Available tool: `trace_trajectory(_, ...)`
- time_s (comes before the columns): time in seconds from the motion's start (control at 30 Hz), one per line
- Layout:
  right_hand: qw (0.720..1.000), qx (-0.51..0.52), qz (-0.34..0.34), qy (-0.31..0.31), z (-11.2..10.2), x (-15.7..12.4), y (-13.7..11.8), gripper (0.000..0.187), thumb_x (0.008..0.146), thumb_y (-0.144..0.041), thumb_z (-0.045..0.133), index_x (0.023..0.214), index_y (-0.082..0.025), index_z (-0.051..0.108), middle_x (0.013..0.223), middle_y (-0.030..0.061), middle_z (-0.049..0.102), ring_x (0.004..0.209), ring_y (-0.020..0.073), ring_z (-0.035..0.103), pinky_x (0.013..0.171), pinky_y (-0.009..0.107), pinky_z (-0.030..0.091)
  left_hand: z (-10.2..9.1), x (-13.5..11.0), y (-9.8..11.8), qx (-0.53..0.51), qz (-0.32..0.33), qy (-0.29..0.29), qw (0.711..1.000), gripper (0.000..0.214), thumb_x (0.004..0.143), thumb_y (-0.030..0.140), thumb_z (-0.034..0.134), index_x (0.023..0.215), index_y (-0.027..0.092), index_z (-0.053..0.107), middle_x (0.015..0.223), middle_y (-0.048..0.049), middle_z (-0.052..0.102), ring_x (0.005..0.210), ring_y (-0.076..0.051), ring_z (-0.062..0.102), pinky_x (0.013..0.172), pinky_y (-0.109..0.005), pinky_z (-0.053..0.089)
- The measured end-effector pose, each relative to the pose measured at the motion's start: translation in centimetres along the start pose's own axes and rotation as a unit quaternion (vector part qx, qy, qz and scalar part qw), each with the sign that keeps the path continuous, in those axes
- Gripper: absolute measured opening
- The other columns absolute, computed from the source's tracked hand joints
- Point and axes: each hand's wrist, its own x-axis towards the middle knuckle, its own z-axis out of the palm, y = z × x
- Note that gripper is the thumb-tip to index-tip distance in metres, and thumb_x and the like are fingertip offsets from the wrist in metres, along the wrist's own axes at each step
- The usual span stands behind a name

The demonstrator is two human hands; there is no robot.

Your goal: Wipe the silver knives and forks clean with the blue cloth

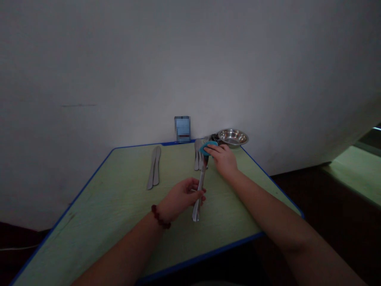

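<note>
My left hand [190,191] is closed around the handle of a long metal utensil [200,184], which is tilted with its handle end toward me. Its far end is covered, so its kind cannot be made out. My right hand [224,160] presses a turquoise sponge [210,147] against that far end with bent fingers. Just behind, several spoon-like metal pieces [197,157] lie side by side on the table, partly hidden by the sponge. Fork tines [206,139] show above the sponge.
Two table knives [155,167] lie on the green, blue-edged table [125,206]. A shiny steel bowl [233,137] stands at the back right corner, beside dark-handled items [214,138]. A phone-like device [182,129] leans against the wall [133,79].
</note>
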Motion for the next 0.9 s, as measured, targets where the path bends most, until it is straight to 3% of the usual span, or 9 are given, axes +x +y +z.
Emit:
trace_trajectory(0.47, 0.994, 0.083, 0.041, 0.056, -0.5, 0.3, 0.6, 0.040, 0.073, -0.006, 0.039, 0.105, -0.025, 0.054, 0.112, -0.0026, 0.054, 0.092, 0.0175, 0.047, 0.081, 0.035, 0.037, -0.1, -0.1, -0.2, 0.010, 0.011, -0.021, 1.000, 0.019, 0.064, 0.022, 0.058, 0.080, 0.014, 0.052, 0.075, -0.0032, 0.059, 0.062, -0.011, 0.056, 0.057, -0.024, 0.041)
trace_trajectory(0.9, 0.979, 0.161, 0.073, 0.107, -0.9, 0.5, 0.4, 0.039, 0.071, -0.007, 0.040, 0.104, -0.023, 0.055, 0.108, 0.0016, 0.057, 0.099, 0.0162, 0.050, 0.086, 0.037, 0.037, -0.2, 0.2, -0.6, -0.043, 0.002, -0.037, 0.998, 0.021, 0.063, 0.019, 0.060, 0.081, 0.014, 0.052, 0.077, -0.0018, 0.057, 0.060, -0.009, 0.053, 0.056, -0.023, 0.041)
